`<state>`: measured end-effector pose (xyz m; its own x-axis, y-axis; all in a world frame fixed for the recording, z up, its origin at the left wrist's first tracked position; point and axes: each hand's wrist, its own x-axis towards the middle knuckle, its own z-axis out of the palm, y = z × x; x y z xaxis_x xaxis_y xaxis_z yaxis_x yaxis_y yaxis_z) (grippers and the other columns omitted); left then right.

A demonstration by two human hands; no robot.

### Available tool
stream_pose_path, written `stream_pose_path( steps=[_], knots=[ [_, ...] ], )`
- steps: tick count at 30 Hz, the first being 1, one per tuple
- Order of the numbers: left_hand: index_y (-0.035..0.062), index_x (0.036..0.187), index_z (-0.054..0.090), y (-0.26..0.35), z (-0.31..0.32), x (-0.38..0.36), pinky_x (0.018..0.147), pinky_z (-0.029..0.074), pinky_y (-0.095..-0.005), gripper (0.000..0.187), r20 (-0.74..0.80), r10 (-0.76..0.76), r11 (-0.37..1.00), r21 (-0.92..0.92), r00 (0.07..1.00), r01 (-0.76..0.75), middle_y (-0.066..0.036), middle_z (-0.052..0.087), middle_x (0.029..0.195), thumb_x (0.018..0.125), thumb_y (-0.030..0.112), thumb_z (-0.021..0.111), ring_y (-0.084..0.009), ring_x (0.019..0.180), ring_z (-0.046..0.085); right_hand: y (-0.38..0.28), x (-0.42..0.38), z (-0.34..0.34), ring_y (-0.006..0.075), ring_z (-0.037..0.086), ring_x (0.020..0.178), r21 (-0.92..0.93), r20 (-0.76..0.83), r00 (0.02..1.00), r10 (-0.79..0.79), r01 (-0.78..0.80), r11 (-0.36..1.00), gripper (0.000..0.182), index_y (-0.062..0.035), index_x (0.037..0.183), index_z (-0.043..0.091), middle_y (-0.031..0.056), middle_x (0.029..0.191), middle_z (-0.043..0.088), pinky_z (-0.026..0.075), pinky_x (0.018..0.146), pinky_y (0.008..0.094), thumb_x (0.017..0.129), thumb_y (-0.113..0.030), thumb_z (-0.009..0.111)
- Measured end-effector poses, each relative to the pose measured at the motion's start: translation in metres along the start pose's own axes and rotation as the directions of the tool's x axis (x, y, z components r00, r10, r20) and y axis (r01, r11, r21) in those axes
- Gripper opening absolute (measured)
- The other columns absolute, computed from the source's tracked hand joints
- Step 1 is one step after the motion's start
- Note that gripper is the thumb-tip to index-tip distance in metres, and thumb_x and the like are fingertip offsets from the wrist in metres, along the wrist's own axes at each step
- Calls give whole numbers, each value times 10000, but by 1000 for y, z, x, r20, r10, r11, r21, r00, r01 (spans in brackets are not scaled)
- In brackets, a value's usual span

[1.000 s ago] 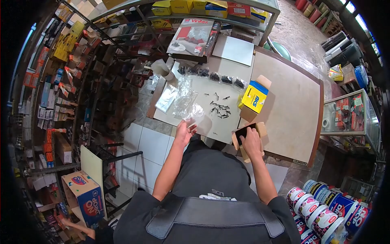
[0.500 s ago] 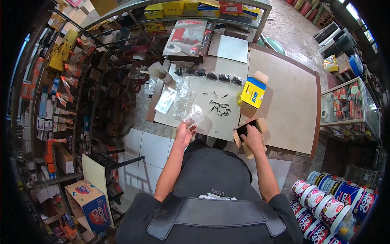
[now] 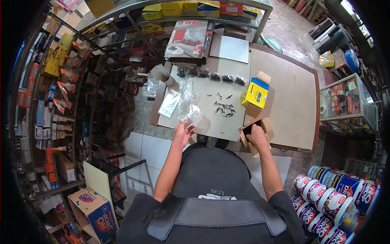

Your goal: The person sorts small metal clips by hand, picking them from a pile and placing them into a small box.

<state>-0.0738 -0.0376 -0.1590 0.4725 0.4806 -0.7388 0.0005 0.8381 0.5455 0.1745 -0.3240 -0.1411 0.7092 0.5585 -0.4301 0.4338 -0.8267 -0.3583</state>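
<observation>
My left hand (image 3: 181, 133) is at the table's near edge, fingers closed on a clear plastic bag (image 3: 191, 114). My right hand (image 3: 258, 138) reaches into an open cardboard box (image 3: 267, 125) with a dark inside; its fingertips are hidden there. Small dark screws (image 3: 224, 109) lie loose on the table between and beyond my hands. Behind them runs a row of clear bags filled with dark screws (image 3: 215, 77). A yellow and blue AKS box (image 3: 256, 96) with its flaps open stands just beyond the cardboard box.
More clear plastic bags (image 3: 169, 103) lie at the table's left, beside a whitish roll (image 3: 167, 78). A Vinilex box (image 3: 187, 38) and a pale flat panel (image 3: 229, 49) sit at the back. Stocked shelves (image 3: 57, 122) stand left; paint pails (image 3: 325, 199) are stacked at lower right.
The view has shifted slightly, so the table's things appear a little further right. My right hand remains in the cardboard box, and my left still holds the plastic bag.
</observation>
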Motion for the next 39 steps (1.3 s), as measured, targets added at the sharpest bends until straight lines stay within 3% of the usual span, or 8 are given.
stream_pose_path(
  steps=[8,16,18,23,26,29,35,39],
  knots=[
    [92,1287,537,13,1,16,783,543,-387,307,33,-2,1000,17,999,2,-85,611,1209,991,159,491,-226,997,631,-12,1,1,446,644,998,2,-65,998,10,-10,1000,351,74,979,657,285,1011,673,524,898,498,792,-221,693],
    [98,1267,550,22,-5,23,818,539,-421,285,30,-1,1000,18,1000,1,-96,627,1207,1002,203,538,-241,1011,621,6,5,14,460,617,963,4,-163,985,-51,52,999,141,55,883,615,284,967,648,493,850,542,846,-81,608],
    [93,1293,526,23,-7,23,770,544,-380,318,25,-13,1000,-2,1000,13,-88,606,1207,984,163,502,-224,986,631,9,4,13,460,614,953,13,-181,981,-72,75,997,141,52,882,609,278,949,645,491,848,541,844,-84,612],
    [92,1293,525,24,-8,21,766,547,-378,319,23,-9,1000,2,1000,9,-88,608,1207,983,162,501,-221,979,636,11,1,5,458,611,936,30,-208,972,-107,116,993,123,36,879,617,260,925,644,491,848,527,838,-80,614],
    [91,1279,534,24,-7,21,782,545,-395,300,22,-8,1000,7,1000,7,-91,615,1205,991,171,511,-230,990,630,3,-2,-7,439,623,987,20,-145,988,-55,59,998,165,33,936,670,262,983,650,504,860,515,896,-105,589],
    [87,1273,540,22,-5,22,793,543,-410,291,38,-14,1000,21,999,13,-96,619,1212,999,183,524,-241,1000,626,4,-4,-6,438,623,985,114,-170,984,-51,71,991,161,25,924,686,262,962,647,502,868,510,886,-100,591],
    [104,1302,531,24,7,23,765,537,-378,323,36,-28,997,68,999,26,-76,641,1212,991,164,472,-209,945,654,-10,-11,-6,432,629,991,-73,-98,995,18,-26,997,247,-3,1051,633,226,1030,653,513,873,507,841,-133,622],
    [106,1310,529,25,10,22,773,529,-380,326,61,-39,995,96,997,33,-75,643,1217,998,160,450,-206,947,655,-7,-6,-1,431,626,1001,-86,-70,997,33,-40,996,230,3,1017,634,224,1036,649,510,873,509,839,-143,627]
  ],
)
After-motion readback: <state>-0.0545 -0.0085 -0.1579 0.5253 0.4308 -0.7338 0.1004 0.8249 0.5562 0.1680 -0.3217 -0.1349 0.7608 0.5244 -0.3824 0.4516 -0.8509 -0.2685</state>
